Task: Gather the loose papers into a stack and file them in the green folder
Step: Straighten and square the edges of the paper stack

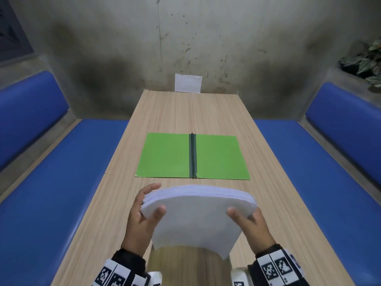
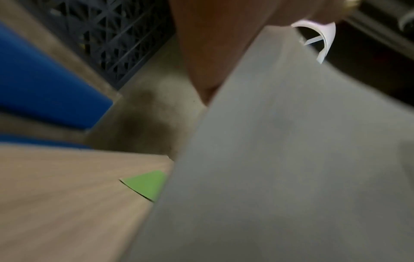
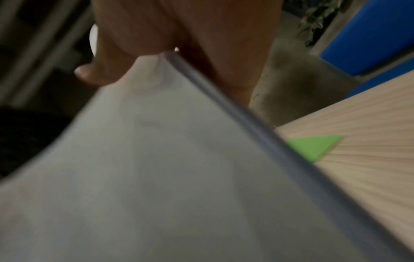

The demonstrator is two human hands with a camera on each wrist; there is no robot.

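**Head view: stack gathered, folder waiting**

My left hand (image 1: 142, 219) and right hand (image 1: 250, 225) pinch the stack (image 1: 195, 215) by its sides, thumbs on top, keeping edges squared. It hangs above the table (image 1: 206, 112), near the open folder (image 1: 165, 155).

Head view looks down the table (image 1: 206, 112); wrist views (close) share it.

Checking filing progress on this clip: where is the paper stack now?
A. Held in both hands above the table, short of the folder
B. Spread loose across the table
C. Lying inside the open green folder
A: the left hand and right hand grip the paper stack nearer than the open, bare green folder.
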